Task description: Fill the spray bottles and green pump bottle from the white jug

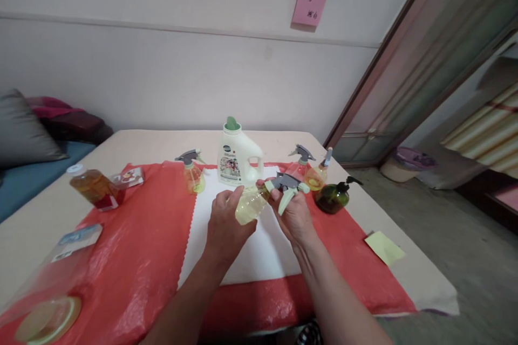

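Observation:
Both hands hold one spray bottle [251,205] tilted on its side above the white cloth. My left hand [229,223] is wrapped round its clear, yellowish body. At the neck, below the grey and pale green trigger head [288,186], the fingers of my right hand [294,215] are closed. The trigger head points to the right. Just behind the hands stands a cream detergent jug [237,159], upright, with something green [231,123] in its mouth. The white cloth [259,259] lies beneath on a red plastic sheet [149,248].
Other spray bottles stand at the left [192,175] and right [301,164], near a green pump bottle [332,198]. A bottle of amber liquid [97,186] leans at the left. A yellow note [384,248] lies near the right edge; a round lidded container [50,321] is front left.

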A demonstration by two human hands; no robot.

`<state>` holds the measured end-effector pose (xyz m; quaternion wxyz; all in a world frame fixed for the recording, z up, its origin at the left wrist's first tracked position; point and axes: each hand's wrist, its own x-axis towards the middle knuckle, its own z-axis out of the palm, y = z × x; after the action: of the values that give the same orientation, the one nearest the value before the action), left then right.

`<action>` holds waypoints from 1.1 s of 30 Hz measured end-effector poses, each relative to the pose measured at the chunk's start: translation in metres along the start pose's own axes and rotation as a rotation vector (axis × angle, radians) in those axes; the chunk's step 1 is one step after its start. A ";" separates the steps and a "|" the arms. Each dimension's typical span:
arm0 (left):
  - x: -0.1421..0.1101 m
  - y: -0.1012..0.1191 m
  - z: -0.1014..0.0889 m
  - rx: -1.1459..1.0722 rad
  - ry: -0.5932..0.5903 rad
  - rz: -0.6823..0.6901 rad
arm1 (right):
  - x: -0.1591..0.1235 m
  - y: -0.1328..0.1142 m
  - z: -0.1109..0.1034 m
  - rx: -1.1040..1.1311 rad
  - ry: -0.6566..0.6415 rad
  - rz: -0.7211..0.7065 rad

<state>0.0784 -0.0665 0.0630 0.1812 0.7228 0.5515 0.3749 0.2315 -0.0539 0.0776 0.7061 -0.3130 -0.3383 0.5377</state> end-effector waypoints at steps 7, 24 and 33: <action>-0.003 -0.006 0.009 0.146 0.137 0.088 | -0.004 0.011 0.002 -0.002 0.025 0.035; 0.006 0.002 -0.002 -1.408 -0.266 -0.682 | 0.003 -0.003 -0.006 0.064 0.097 -0.058; 0.008 0.004 -0.007 -1.277 -0.167 -0.674 | 0.002 -0.008 -0.010 0.024 0.022 -0.021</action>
<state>0.0761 -0.0616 0.0730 0.7150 0.2929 0.4022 0.4912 0.2441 -0.0541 0.0785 0.7192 -0.3067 -0.3272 0.5307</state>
